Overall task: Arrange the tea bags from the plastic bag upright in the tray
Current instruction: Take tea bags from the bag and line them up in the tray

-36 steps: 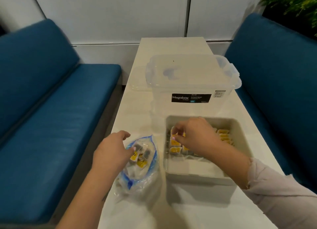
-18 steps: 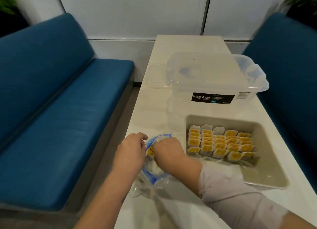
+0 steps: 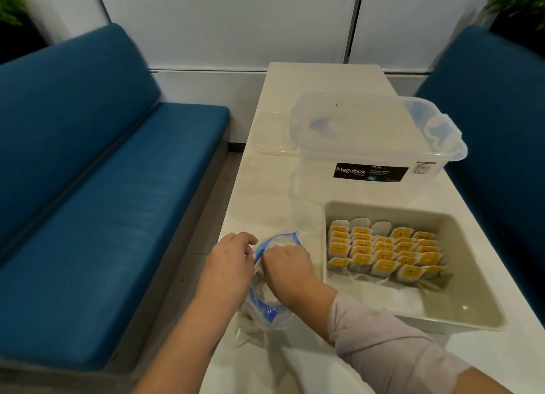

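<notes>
A clear plastic bag with a blue zip rim lies on the table left of the tray. My left hand pinches the bag's left rim and holds its mouth wide. My right hand reaches down into the mouth, and its fingertips are hidden inside, so whether they hold anything cannot be told. The beige tray sits to the right. Several yellow-labelled tea bags stand upright in rows in its far half, and its near half is bare.
A clear lidded Megabox storage box stands behind the tray, with a clear lid flat on the table to its left. Blue bench seats flank the narrow white table. Its left edge runs close beside my left hand.
My right hand has left the tray and moved left into the plastic bag's mouth. My left hand has stayed on the bag's rim. The view has swung left.
</notes>
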{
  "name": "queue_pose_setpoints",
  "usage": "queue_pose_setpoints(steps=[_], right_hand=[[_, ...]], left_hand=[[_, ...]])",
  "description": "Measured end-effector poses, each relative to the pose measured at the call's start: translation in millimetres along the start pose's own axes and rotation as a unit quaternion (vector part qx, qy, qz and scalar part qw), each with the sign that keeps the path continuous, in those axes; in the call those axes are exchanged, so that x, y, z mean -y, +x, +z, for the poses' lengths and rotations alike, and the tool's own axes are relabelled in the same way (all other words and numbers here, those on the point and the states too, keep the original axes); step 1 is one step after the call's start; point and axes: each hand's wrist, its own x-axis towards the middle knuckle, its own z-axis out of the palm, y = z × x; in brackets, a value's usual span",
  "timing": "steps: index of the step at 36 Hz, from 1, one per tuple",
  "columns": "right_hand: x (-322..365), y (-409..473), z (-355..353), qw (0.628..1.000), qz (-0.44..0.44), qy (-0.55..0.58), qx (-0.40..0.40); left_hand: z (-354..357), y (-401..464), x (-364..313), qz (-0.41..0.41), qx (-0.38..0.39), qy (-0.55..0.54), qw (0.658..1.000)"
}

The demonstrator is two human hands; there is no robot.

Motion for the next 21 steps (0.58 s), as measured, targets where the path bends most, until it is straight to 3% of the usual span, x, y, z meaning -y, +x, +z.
queue_pose_setpoints(steps=[10,16,21], right_hand=[[-17.1,-7.2,-15.4,0.999,-0.008,-0.022,-0.029],[-44.6,-13.0,-42.9,0.994,0.017,0.105,0.016],[-61.0,-19.7,-69.5,0.977,0.003,0.212,0.021]], left_hand=[[-0.6,-0.6,0.9,-0.002,-0.007,0.007,1.000],[-2.9,-0.5,-0.6,0.003,0.013,0.024,1.000],[-3.4,-0.9,-7.1,0.027,-0.016,-0.055,0.998]])
